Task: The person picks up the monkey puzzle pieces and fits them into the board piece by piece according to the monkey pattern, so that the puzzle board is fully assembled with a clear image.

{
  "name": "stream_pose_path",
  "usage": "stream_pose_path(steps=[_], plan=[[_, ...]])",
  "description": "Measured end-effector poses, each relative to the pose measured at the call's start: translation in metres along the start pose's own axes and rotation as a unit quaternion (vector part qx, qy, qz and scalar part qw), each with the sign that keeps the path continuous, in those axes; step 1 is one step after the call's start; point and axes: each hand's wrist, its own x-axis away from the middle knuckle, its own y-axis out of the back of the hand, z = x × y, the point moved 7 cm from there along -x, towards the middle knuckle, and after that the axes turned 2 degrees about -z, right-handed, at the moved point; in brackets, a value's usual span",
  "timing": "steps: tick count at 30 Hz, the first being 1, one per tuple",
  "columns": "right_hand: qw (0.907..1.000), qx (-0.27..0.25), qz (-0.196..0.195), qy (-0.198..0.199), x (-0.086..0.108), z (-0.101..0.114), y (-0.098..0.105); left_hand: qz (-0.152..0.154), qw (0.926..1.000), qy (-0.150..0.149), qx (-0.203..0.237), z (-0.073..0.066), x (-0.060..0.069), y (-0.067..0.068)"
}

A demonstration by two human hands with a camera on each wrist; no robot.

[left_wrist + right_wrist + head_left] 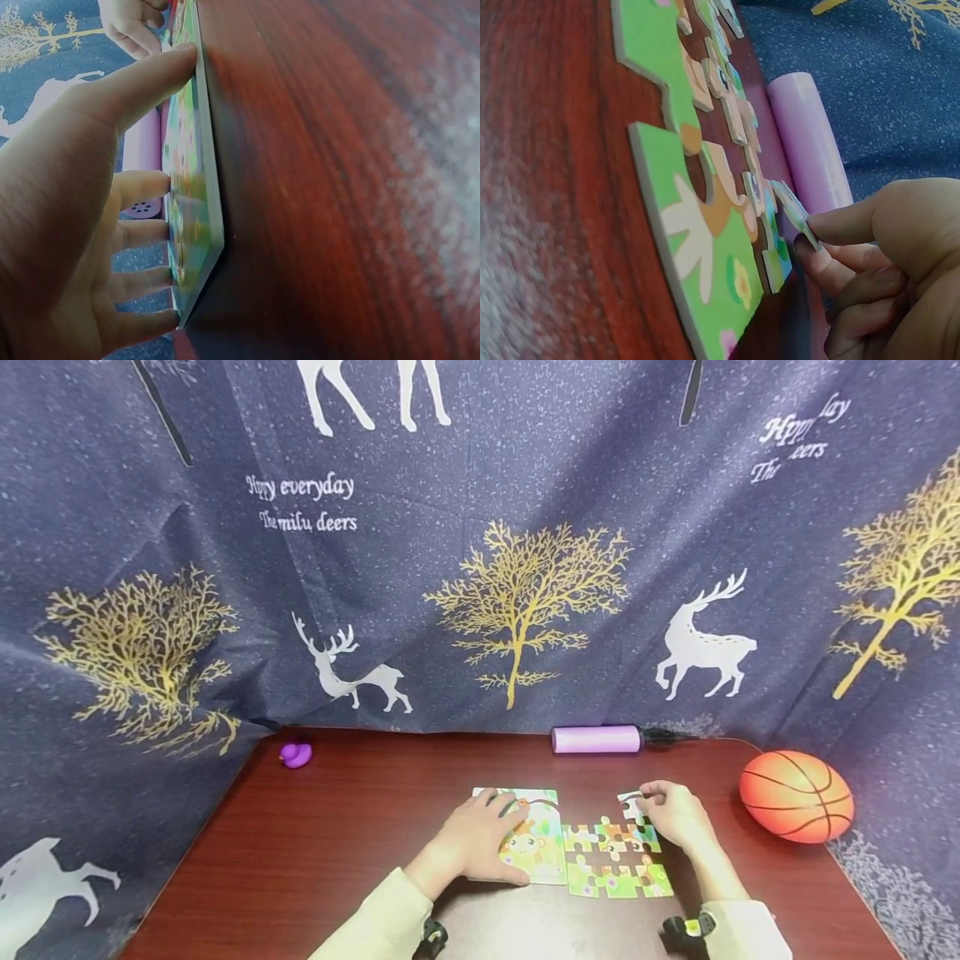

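Observation:
My left hand (pixel 476 842) lies spread over a flat picture board (pixel 551 864) printed with a cartoon monkey. In the left wrist view its fingertips and thumb touch the board's face (pixel 196 232), with no curl round it. To the right are joined jigsaw pieces (pixel 585 878) with gaps between some of them. My right hand (pixel 678 817) is at the upper right corner of these pieces. Between thumb and index finger it pinches a jigsaw piece (pixel 795 214), which is tilted up off the table in the right wrist view. Its fingers hide part of that piece.
Behind the puzzle lies a lilac hand pump (pixel 596 740) with a black nozzle. An orange basketball (pixel 797 797) sits at the table's right edge. A purple rubber duck (pixel 296 755) stands at the far left corner. A dark blue printed cloth (pixel 420 568) hangs behind the table.

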Motion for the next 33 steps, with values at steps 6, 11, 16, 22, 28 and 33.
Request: stream_pose_path(steps=[6, 11, 16, 22, 28, 33], plan=[[0.9997, -0.024, -0.005, -0.004, -0.002, -0.001, 0.003, -0.006, 1.0, -0.002, -0.002, 0.0, -0.001, -0.001], [0.9984, -0.055, -0.004, -0.01, -0.002, 0.002, 0.004, -0.01, 0.9999, -0.002, -0.005, 0.0, -0.002, -0.002], [0.9951, -0.097, 0.0, -0.016, 0.0, 0.008, 0.0, -0.004, 1.0, 0.001, -0.004, 0.0, -0.002, -0.003], [0.9903, -0.137, 0.013, -0.018, 0.002, 0.018, -0.012, -0.004, 1.0, -0.002, 0.004, -0.001, 0.0, -0.001], [0.9892, -0.144, 0.028, -0.01, 0.004, 0.034, -0.026, 0.001, 1.0, 0.001, 0.006, -0.002, 0.0, 0.001], [0.9888, -0.144, 0.038, 0.005, 0.005, 0.051, -0.039, 0.006, 1.0, 0.007, 0.003, -0.001, -0.001, 0.0]])
